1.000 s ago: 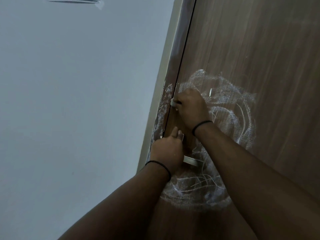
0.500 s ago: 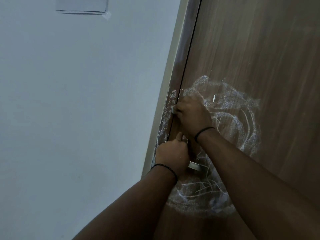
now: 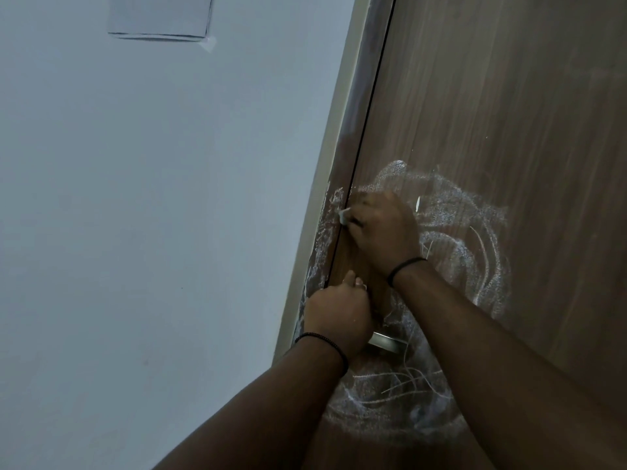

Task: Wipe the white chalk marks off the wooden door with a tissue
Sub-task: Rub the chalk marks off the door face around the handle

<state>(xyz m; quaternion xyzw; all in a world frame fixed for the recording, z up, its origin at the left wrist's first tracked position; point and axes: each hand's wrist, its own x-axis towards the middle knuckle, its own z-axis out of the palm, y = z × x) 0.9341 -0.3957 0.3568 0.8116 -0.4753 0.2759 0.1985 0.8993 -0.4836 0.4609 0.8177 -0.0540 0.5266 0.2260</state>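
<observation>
The brown wooden door (image 3: 492, 96) fills the right side. White chalk marks (image 3: 464, 225) swirl across it around my hands, and more chalk (image 3: 325, 225) streaks the door frame. My right hand (image 3: 386, 232) presses a small white tissue (image 3: 344, 217) against the door's left edge; only a corner of the tissue shows past my fingers. My left hand (image 3: 336, 317) is closed over the silver door handle (image 3: 386, 342), whose end sticks out to the right of my fist. Scribbled chalk lines (image 3: 397, 381) lie below the handle.
A pale wall (image 3: 152, 232) takes up the left half. A sheet of paper (image 3: 159, 15) is taped high on it. The beige door frame (image 3: 325, 184) runs diagonally between wall and door.
The view has shifted so hands and chalk sit slightly lower and further right in frame. My right hand stays at the door's edge with the tissue; my left keeps its hold on the handle.
</observation>
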